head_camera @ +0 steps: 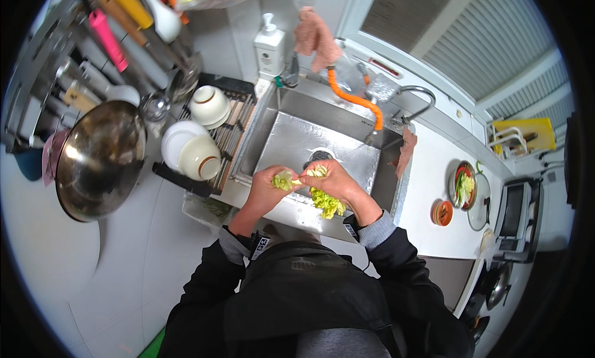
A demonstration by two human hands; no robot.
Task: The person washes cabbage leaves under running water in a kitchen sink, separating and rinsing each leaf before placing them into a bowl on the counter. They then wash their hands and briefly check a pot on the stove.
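Over the front edge of a stainless steel sink (288, 135), both hands are close together on pale green leafy vegetable, perhaps cabbage. My left hand (267, 191) grips a small cabbage piece (282, 180) between thumb and fingers. In my right hand (338, 184) is a larger cabbage leaf (327, 204) whose frilled end hangs below the palm. The fingertips of the two hands meet, and the exact break between the pieces is hidden by them. Behind my right hand, the round drain (320, 154) is partly covered.
Left of the sink, a dish rack (237, 135) holds bowls (204, 156). An orange hose (348, 95) and a curved faucet (425, 91) stand at the back. On the right counter (423, 172) are a bowl of cut vegetables (464, 186), a small orange bowl (441, 213) and a glass lid (481, 204).
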